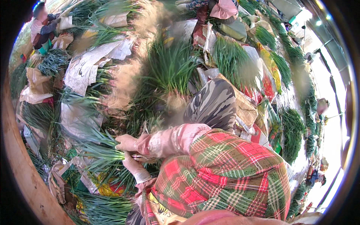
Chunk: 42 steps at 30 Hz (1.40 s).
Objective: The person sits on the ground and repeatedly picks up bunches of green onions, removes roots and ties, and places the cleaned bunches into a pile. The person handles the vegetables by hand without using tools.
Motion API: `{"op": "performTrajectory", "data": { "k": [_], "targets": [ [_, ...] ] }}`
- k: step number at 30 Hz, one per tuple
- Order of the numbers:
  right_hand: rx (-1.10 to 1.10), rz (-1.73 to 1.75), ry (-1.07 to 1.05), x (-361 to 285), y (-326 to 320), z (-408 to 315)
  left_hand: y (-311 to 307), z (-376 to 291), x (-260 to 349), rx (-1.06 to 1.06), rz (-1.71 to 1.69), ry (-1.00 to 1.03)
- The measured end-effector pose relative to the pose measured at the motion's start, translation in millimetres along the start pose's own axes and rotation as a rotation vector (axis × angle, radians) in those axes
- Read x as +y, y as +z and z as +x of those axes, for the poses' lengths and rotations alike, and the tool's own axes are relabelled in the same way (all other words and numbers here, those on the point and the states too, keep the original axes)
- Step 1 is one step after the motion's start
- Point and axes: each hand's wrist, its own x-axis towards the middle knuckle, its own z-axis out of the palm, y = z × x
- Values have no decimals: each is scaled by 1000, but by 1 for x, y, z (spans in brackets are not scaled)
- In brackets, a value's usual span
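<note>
A bunch of green onions [104,154] lies sideways before me, leaves spreading left and pale root ends showing right of my hands. Around its stems closes my left hand [132,166], the lower one in the picture. My right hand [127,142] grips the same bunch from above, just beside the left. Both hands look pale and seem to wear thin gloves. Loose green leaves [121,177] hang below the left hand. My right forearm sleeve [171,142] is pink checked cloth with pale smudges.
A long row of onion roots [121,84] runs up from the middle. Pale sacks [90,64] cover some bunches. Another bunch stands upright [171,67] beyond my camouflage-clad knee [213,104]. More onions [107,208] lie at lower left. Other people [45,28] sit farther off.
</note>
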Motion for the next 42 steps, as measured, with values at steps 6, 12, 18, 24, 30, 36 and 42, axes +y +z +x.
{"op": "performTrajectory", "data": {
  "k": [6,12,18,24,30,36,42],
  "targets": [
    [214,563,-25,7,7,14,8,6,11,-48,-93,-1],
    [151,762,-180,-44,-16,9,14,-1,34,-78,-100,-21],
    [97,660,131,-49,-41,23,-5,4,55,70,-54,161],
    [-713,-1070,-72,21,-51,37,-23,11,60,227,-187,301],
    [-183,-830,-94,23,-16,104,-45,37,20,176,-376,-28],
    [-127,-963,-190,10,-15,99,-43,37,32,194,-374,-12],
    [-509,-1112,-449,-24,-30,11,-28,30,22,141,-375,-95]
  ]
}}
